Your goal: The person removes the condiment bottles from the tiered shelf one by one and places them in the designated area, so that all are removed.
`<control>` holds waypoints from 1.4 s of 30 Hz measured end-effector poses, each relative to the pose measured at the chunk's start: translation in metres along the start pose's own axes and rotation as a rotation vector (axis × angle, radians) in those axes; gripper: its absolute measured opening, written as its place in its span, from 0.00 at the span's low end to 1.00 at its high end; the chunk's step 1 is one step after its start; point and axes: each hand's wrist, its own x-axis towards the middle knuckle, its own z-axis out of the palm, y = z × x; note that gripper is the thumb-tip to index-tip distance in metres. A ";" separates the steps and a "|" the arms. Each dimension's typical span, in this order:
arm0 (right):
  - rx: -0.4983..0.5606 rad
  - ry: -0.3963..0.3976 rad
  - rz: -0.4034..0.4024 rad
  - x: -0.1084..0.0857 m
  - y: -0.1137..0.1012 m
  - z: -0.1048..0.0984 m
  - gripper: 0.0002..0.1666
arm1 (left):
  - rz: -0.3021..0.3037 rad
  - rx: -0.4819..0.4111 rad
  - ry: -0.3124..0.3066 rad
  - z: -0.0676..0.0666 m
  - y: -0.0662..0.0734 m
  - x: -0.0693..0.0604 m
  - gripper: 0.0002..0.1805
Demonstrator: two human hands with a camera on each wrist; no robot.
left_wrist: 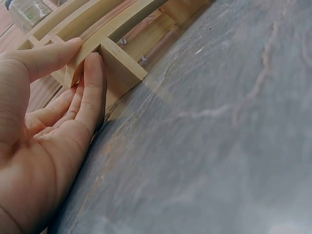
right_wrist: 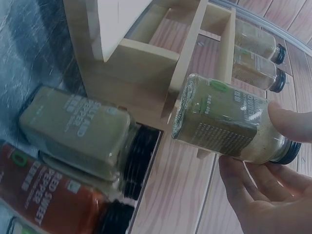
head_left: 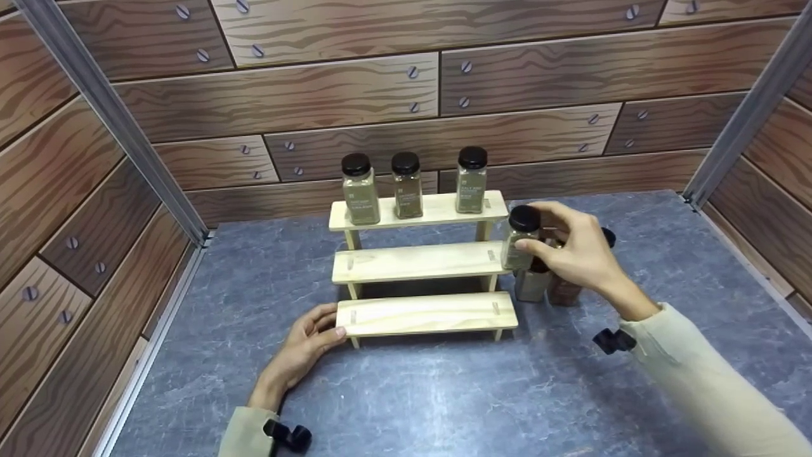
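A three-tier wooden rack (head_left: 419, 263) stands on the blue-grey surface. My left hand (head_left: 303, 348) pinches the left end of its lowest shelf; in the left wrist view the thumb lies on top and fingertips (left_wrist: 92, 73) are below. Between thumb and fingers, my right hand (head_left: 574, 247) holds a spice jar (right_wrist: 224, 119) with a black lid, off the table at the right end of the middle shelf. On the top shelf stand three spice jars: one at the left (head_left: 361, 200), one beside it (head_left: 408, 193), and one near the right end (head_left: 471, 190).
Right of the rack, under my right hand, stand more jars, among them a salt and pepper jar (right_wrist: 78, 129) and a red sweet pepper jar (right_wrist: 53, 190); my hand partly hides them. Wood-patterned walls (head_left: 355, 89) with metal corner posts (head_left: 120, 127) enclose the surface.
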 end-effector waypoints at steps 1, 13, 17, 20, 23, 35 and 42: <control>0.003 0.004 -0.003 -0.001 0.000 -0.002 0.36 | -0.001 -0.001 0.001 0.000 0.000 0.000 0.36; -0.035 0.049 -0.005 -0.009 0.004 -0.026 0.36 | -0.012 0.009 0.012 0.000 0.000 -0.001 0.38; -0.038 0.054 0.007 -0.012 0.006 -0.033 0.36 | -0.008 0.006 0.010 0.000 0.000 -0.001 0.37; -0.044 0.066 0.003 -0.015 0.008 -0.039 0.36 | -0.007 0.003 0.012 0.000 0.000 -0.001 0.37; -0.050 0.085 0.003 -0.017 0.010 -0.045 0.35 | -0.012 0.004 0.017 0.001 0.001 -0.001 0.38; -0.109 0.161 -0.030 -0.033 0.028 -0.063 0.34 | -0.009 -0.003 0.017 0.001 0.000 0.000 0.37; -0.108 0.174 -0.006 -0.041 0.034 -0.073 0.33 | -0.008 -0.005 0.013 0.001 0.001 -0.001 0.38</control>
